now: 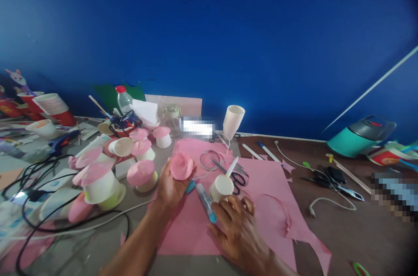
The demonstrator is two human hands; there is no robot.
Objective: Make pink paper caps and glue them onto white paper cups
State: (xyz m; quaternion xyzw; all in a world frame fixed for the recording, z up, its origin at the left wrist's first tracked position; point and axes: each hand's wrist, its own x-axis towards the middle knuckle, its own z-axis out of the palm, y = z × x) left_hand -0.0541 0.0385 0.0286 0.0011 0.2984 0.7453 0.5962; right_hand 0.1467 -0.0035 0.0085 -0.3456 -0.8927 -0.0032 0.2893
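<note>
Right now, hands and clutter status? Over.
Left hand holding pink paper piece. Right hand at small white cup, grip unclear. Teal-ended tube beside cup, scissors behind.

Blue wall (209, 41), paler at left, bears a slanting white line (370, 89) at right. Brown-and-grey table (346, 237) stands before it.

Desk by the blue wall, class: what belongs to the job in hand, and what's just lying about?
Probably the job's:
cupped pink paper piece, in the left hand
small white paper cup, beside the right hand
grey and teal tube

Seemingly lying about:
red-capped clear plastic bottle
dark-topped teal rounded container
</note>
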